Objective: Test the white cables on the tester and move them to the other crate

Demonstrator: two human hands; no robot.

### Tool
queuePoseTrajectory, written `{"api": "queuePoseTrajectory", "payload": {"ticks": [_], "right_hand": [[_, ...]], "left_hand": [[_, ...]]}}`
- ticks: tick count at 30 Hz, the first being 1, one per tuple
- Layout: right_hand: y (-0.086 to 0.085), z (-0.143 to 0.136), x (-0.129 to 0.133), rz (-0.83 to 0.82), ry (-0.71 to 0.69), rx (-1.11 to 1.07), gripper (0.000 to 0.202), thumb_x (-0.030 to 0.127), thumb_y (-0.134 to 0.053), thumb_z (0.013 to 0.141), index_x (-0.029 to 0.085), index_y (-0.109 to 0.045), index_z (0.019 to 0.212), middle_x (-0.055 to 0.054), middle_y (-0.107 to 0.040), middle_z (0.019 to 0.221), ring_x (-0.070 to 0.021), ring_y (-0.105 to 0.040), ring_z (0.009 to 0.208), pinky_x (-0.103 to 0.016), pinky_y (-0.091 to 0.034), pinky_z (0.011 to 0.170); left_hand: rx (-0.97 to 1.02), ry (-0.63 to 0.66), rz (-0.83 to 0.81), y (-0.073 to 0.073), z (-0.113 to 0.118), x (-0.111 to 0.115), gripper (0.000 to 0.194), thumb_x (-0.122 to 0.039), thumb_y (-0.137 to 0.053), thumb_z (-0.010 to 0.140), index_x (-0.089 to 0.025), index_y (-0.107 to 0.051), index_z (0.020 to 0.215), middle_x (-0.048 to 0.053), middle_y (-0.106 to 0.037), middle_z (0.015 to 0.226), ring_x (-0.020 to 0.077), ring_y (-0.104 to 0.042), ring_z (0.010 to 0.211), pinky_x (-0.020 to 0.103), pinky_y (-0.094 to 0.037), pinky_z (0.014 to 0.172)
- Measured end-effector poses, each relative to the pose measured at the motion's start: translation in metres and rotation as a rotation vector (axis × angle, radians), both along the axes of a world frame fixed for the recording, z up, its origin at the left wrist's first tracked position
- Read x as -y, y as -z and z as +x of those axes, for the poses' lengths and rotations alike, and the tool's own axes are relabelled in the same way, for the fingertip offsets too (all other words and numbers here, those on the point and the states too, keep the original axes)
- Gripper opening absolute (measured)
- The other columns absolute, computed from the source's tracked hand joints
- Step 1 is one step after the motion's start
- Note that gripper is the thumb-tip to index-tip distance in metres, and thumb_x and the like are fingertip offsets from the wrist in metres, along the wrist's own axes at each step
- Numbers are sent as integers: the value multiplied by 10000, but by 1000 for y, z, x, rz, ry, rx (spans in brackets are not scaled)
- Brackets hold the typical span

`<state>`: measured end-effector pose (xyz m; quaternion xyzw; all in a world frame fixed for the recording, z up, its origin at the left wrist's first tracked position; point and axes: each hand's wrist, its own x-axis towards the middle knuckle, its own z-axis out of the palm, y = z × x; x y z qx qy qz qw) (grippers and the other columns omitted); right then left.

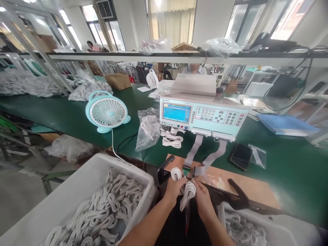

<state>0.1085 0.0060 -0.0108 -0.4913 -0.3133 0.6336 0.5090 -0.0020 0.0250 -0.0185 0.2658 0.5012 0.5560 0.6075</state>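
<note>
My left hand (173,188) is closed around part of a white coiled cable (176,173), whose loops stick up above the fingers. Beside it, my right hand (203,195) grips another white cable bundle (189,192) that hangs down between the hands. Both hands are close together at the front of a small green circuit board (186,170). Grey ribbon cables (192,150) run from the board area up to a test instrument (202,114) with a lit blue screen. The cable ends at my fingertips are too small to make out.
A white bin (96,160) full of coiled cables stands left; another bin (271,225) is at lower right. Black clamps (164,171) hold a wooden board (252,188) at the table edge. A fan (110,112), bagged cables (149,128) and a phone (241,156) lie around.
</note>
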Motion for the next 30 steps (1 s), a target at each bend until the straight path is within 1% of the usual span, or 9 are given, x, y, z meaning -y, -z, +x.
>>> {"api": "queuePoseTrajectory", "payload": {"ticks": [5,9,15,18,21,23,26,28,30], "right_hand": [[0,-3,2,7,23,7,337,489,-625,698,179,-697,812,-40,-669,730,-197,-566,666,-294,-431,647],[-1,-4,2,31,39,54,352,495,-627,692,162,-689,785,-43,-654,688,-191,-550,632,-290,-422,621],[-5,-4,1,62,66,121,364,511,-619,683,153,-664,736,-37,-616,631,-174,-518,597,-274,-402,577],[-4,-10,3,66,54,124,361,506,-589,706,151,-647,741,-26,-594,631,-159,-511,613,-263,-399,593],[-5,-11,13,64,42,153,335,493,-557,733,164,-619,721,-2,-563,628,-132,-479,603,-241,-381,580],[-10,4,25,54,6,211,317,478,-535,754,176,-576,664,20,-518,599,-113,-438,570,-227,-349,543],[-18,58,47,40,-188,398,315,447,-486,794,188,-533,621,32,-457,556,-109,-404,535,-228,-313,508],[-22,104,63,56,-334,693,306,402,-475,813,189,-550,607,19,-463,554,-119,-414,536,-243,-320,528],[-23,138,77,80,-273,1105,232,375,-538,782,190,-598,655,-10,-504,596,-141,-442,564,-264,-327,554]], "left_hand": [[25,-30,-51,-4,5,2,139,-182,-702,538,-132,-582,586,-6,-562,539,124,-521,514,229,-406,518],[72,-33,-53,-10,8,4,119,-187,-686,556,-122,-613,624,11,-595,573,131,-543,531,237,-423,530],[97,-81,-81,-10,11,11,138,-204,-685,559,-112,-633,650,28,-630,610,144,-580,557,244,-447,547],[181,-35,-98,-11,10,17,166,-206,-681,569,-111,-647,701,31,-650,659,133,-594,592,239,-462,583],[242,27,-141,-13,7,24,139,-181,-692,565,-119,-639,677,6,-637,628,103,-580,563,207,-449,560],[258,130,-192,-13,6,31,144,-179,-707,570,-114,-635,676,11,-638,636,96,-576,555,199,-443,543],[319,324,-278,-12,7,45,190,-246,-716,615,-113,-625,716,64,-670,763,141,-614,632,240,-472,557],[358,371,-334,-10,9,51,209,-282,-711,644,-132,-607,745,75,-676,813,175,-635,676,279,-494,572],[388,399,-400,-7,14,53,217,-304,-699,670,-140,-592,763,79,-676,816,196,-648,693,319,-512,605]]}}
